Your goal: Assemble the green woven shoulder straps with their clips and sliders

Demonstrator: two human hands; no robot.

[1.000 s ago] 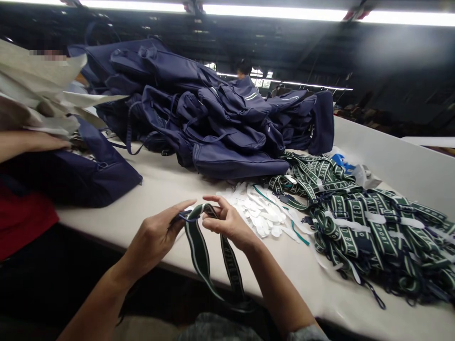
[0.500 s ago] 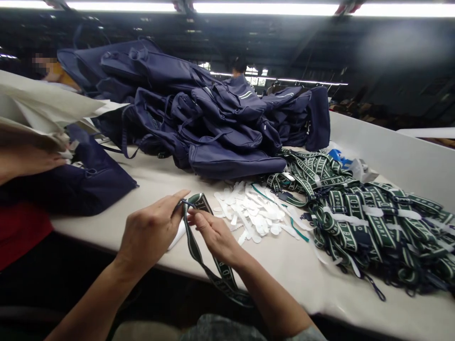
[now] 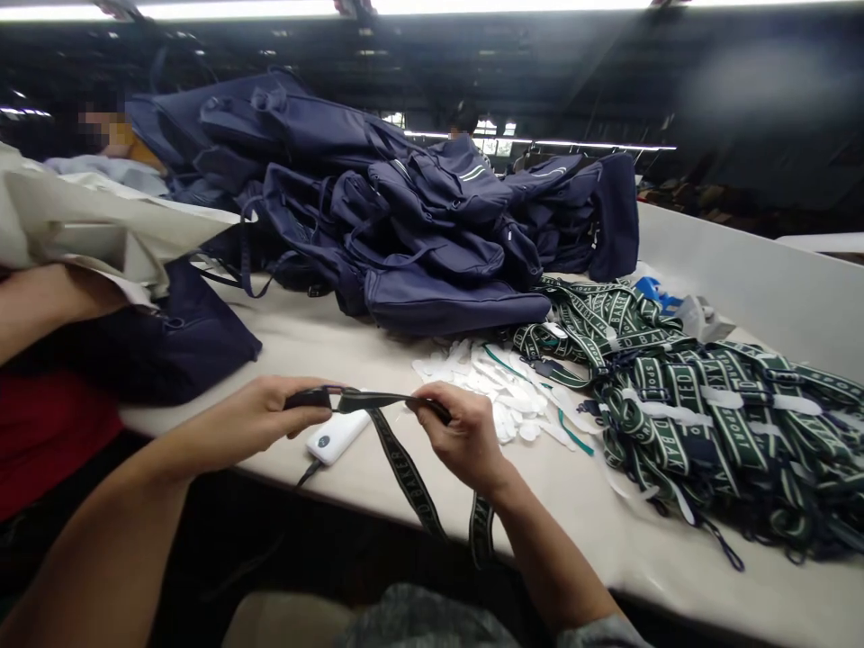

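Observation:
Between my two hands a dark green strap with pale lettering is stretched level above the table. My left hand pinches its dark end, close to a small ring or loop. Farther along, my right hand is closed round the strap with curled fingers. A loose length hangs below in a loop past the table edge. Under the strap, near my left hand, lies a white power bank with a dark cable plugged in.
White strips lie heaped beyond my right hand. A pile of lettered green straps covers the right side. Navy bags are stacked behind. At left, a co-worker's arm reaches under cream sheets beside a navy piece.
My hands have moved apart, pulling the strap taut between them. The power bank, mostly hidden before, now shows. The co-worker's hand has gone under the cream sheets.

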